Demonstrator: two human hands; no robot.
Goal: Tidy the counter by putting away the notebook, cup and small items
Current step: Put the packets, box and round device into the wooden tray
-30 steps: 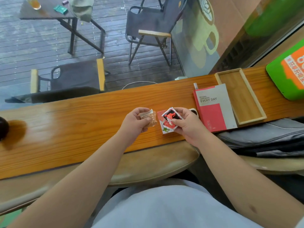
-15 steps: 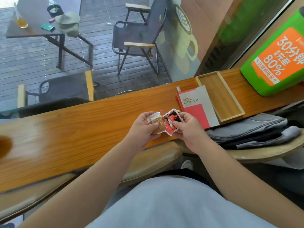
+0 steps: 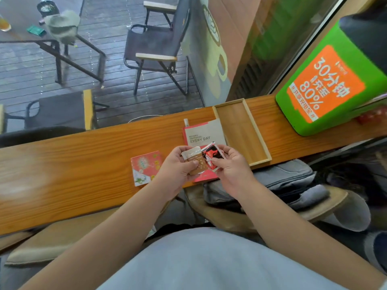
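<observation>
My left hand (image 3: 174, 169) grips a small brown-and-white sachet (image 3: 193, 159) above the counter's near edge. Beside it, my right hand (image 3: 232, 170) holds a red, black and white packet (image 3: 212, 155), and the two packets overlap. Behind and under both hands lies the red and white notebook (image 3: 206, 132) marked EVERY DAY. A red and green packet (image 3: 145, 167) lies flat on the wooden counter (image 3: 73, 164), left of my left hand. No cup shows in this view.
An open shallow wooden tray (image 3: 240, 128) sits right of the notebook. A green and orange box (image 3: 322, 84) stands at the counter's far right. A grey bag (image 3: 282, 181) rests on a stool below. Beyond the glass are chairs and a table.
Both hands lifted their packets off the counter and shifted right over the notebook, bringing the packets together. The red and green packet stayed behind on the counter. The view swung right.
</observation>
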